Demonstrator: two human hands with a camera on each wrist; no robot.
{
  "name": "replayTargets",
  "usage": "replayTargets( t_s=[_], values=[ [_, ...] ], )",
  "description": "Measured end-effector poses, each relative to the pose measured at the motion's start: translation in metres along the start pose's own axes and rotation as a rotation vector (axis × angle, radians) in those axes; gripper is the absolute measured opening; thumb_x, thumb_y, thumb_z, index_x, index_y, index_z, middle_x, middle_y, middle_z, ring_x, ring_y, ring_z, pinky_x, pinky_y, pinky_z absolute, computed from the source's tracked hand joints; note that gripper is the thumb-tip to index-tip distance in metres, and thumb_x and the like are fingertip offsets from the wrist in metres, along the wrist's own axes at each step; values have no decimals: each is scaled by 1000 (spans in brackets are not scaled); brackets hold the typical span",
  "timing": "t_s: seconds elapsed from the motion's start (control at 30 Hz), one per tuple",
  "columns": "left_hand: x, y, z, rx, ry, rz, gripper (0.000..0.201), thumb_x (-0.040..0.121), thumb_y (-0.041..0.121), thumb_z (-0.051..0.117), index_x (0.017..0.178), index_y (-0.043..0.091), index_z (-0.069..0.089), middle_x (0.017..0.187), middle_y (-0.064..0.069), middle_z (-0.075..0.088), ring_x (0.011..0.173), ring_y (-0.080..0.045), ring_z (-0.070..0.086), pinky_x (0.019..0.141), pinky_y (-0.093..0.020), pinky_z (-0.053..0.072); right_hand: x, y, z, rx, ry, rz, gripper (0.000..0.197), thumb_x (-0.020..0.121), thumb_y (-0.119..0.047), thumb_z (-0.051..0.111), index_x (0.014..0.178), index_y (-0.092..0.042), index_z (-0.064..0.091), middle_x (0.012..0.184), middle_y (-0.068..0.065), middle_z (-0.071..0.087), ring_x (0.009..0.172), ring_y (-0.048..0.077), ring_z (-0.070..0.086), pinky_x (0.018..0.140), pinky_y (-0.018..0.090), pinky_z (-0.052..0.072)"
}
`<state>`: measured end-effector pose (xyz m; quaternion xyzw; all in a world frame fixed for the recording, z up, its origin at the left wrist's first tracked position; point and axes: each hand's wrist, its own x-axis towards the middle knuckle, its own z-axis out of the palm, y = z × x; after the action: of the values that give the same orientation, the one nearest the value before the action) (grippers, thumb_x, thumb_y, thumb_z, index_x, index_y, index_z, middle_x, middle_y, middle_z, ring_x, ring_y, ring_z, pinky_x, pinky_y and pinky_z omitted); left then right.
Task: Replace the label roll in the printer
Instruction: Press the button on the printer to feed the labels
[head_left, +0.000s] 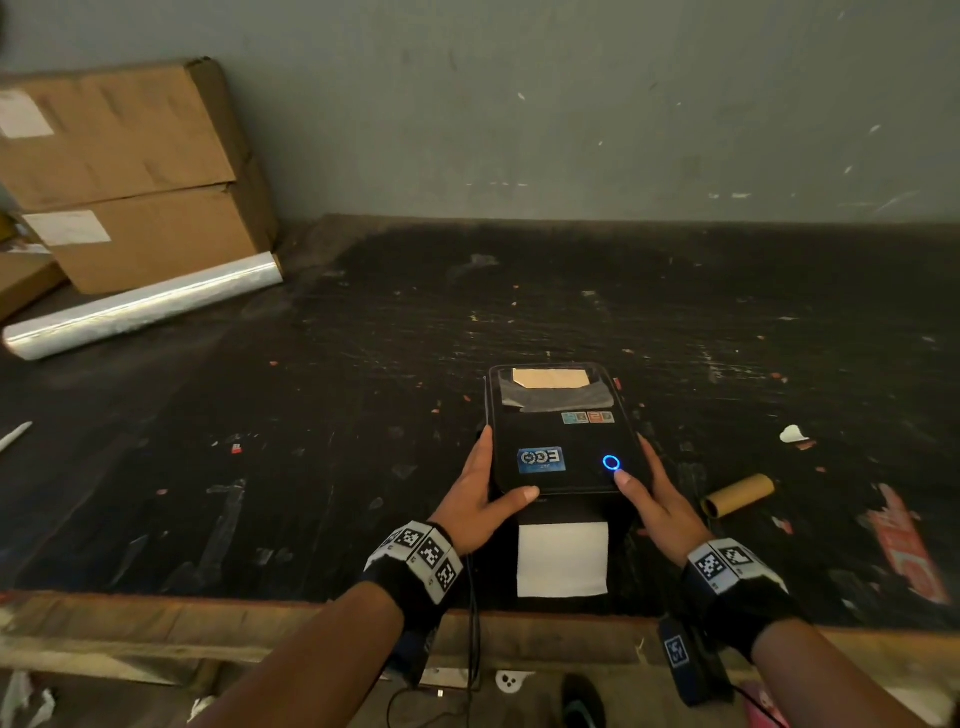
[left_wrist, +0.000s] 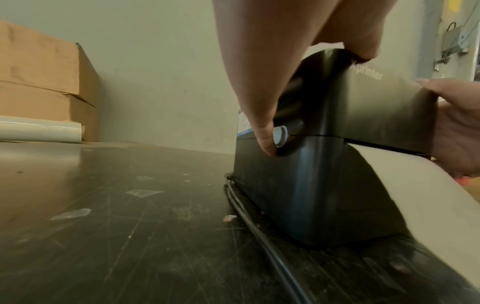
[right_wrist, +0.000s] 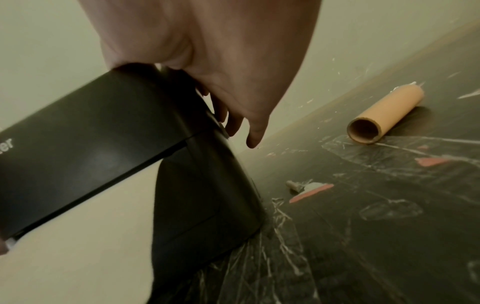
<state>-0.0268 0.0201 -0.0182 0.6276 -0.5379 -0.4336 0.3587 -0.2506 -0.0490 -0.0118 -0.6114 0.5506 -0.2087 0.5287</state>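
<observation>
Head view: my left hand (head_left: 480, 493) and right hand (head_left: 655, 501) clasp the printer (head_left: 563, 431) by its sides on the bench (head_left: 311, 415), thumbs curled over the lid's front edge. White label paper (head_left: 563, 560) hangs from its slot. It looks rigid, smooth plastic, probably slippery; I judge the side latches (left_wrist: 280, 136) the best place to hold.

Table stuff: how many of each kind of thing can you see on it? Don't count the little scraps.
Printers: 1, black, held by the left hand and right hand.
Cardboard boxes: 2, upper stacked on lower.
Clear film rolls: 1.
Empty cardboard tubes: 1.
Total: 5.
</observation>
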Motion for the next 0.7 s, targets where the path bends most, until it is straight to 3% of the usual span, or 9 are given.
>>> replayTargets(
  t_s=[0.53,0.7],
  values=[
    [0,-4,3,-76,22,20,103,69,50,67,146,39,-1,157,4,22,143,-12,24,117,-45,27,-1,1,-3,-7,-15,-8,74,86,-51,48,143,-46,0,155,2,25,137,30,32,110,54,29],
    [0,-5,2,-69,20,-5,106,71,48,68,149,33,-2,159,3,18,144,-13,22,118,-46,25,0,3,-4,-9,-14,-15,75,86,-52,48,144,-45,1,154,2,27,136,28,33,111,53,28]
  ],
)
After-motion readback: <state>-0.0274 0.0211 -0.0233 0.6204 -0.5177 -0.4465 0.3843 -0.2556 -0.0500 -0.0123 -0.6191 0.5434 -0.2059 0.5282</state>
